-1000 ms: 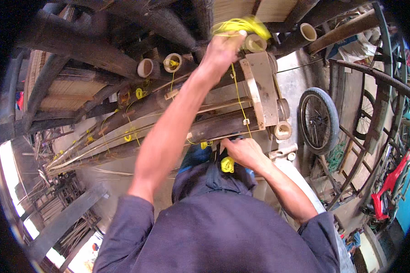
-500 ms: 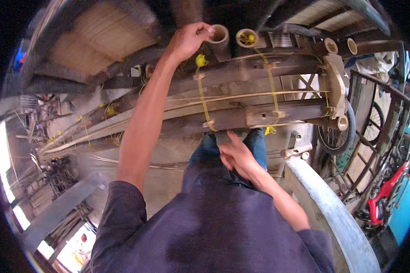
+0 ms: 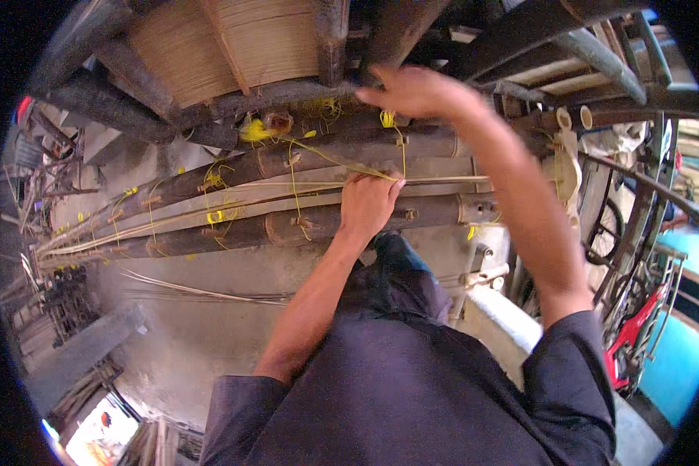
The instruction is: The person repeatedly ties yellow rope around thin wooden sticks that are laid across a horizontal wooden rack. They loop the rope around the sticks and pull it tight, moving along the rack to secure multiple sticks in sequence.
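A long frame of dark bamboo poles (image 3: pixel 233 241) lies across in front of me, bound at intervals with yellow cord (image 3: pixel 293 198). My left hand (image 3: pixel 367 203) is closed at the middle of the frame, over the long thin bamboo strips (image 3: pixel 450 180) between the poles. One yellow cord slants from a tangled yellow bundle (image 3: pixel 258 130) to its fingertips. Higher up and blurred, my right hand (image 3: pixel 419 92) reaches leftward with fingers stretched out and apart, close to an upright dark pole (image 3: pixel 400 31). I see nothing held in it.
Overhead, dark bamboo beams (image 3: pixel 536 31) surround a woven panel (image 3: pixel 186 50). A pale curved end piece (image 3: pixel 568 167) closes the frame's right end. Farther right stand a bicycle wheel (image 3: pixel 604 225) and a red bicycle frame (image 3: pixel 637 334). Loose strips (image 3: pixel 210 291) lie on the floor.
My left hand has come down from an upright bamboo tube to the yellow cord on the frame. My right hand has risen from my waist to the upper poles. The view has shifted.
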